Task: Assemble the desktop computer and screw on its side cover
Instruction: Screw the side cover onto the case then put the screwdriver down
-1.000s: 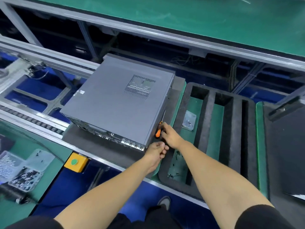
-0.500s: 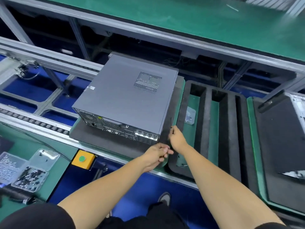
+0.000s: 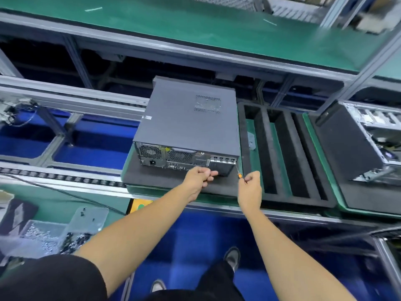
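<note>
Dark grey metal desktop computer case (image 3: 186, 124) lying on black foam pad (image 3: 152, 180), rear panel facing near. Right hand (image 3: 249, 185) fisted on small orange-handled screwdriver (image 3: 239, 175) at rear right corner; left hand (image 3: 198, 178) curled, contents unclear. Risk: tip slipping off screw, scratching cover w/ angled shaft

Factory assembly line, conveyor rails (image 3: 71, 101), green-matted benches (image 3: 195, 25), screw trays (image 3: 50, 233)

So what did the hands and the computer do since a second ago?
The computer has been turned so its back faces the person. The right hand still grips the screwdriver, now aimed at the back's right corner. The left hand stays curled near the back.
</note>
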Demonstrator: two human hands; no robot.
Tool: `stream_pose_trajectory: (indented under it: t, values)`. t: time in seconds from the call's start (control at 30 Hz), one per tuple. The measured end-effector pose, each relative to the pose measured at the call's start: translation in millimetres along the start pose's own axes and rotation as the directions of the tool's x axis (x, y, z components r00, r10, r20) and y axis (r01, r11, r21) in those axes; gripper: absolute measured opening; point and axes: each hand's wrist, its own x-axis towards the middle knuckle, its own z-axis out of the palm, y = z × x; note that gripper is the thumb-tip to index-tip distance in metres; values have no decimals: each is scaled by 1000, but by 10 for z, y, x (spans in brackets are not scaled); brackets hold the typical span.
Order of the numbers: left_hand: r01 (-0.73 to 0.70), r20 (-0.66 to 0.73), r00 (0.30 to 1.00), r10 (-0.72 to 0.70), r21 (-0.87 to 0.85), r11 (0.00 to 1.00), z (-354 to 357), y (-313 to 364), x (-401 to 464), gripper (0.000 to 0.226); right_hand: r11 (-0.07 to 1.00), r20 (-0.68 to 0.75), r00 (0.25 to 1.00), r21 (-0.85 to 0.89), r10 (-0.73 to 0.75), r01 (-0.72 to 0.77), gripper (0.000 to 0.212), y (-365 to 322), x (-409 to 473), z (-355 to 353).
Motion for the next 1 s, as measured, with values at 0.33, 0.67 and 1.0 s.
stream_pose_trajectory:
  t: [0.33, 0.67, 1.0]
  values:
    - [29, -43, 999, -32, -74, 997, -460, 92, -91, 5, 991, 54, 993, 84, -105, 100, 31, -129, -873, 199]
    - [-63, -6, 998, 63, -270, 961, -847, 445, -319, 13, 933, 247, 904, 176, -350, 314, 23, -610, -989, 463]
    - [-48, -10, 999, 47, -189, 981, -1056, 718, -533, 25, 916, 329, 869, 286, -369, 281, 24, -819, -988, 461]
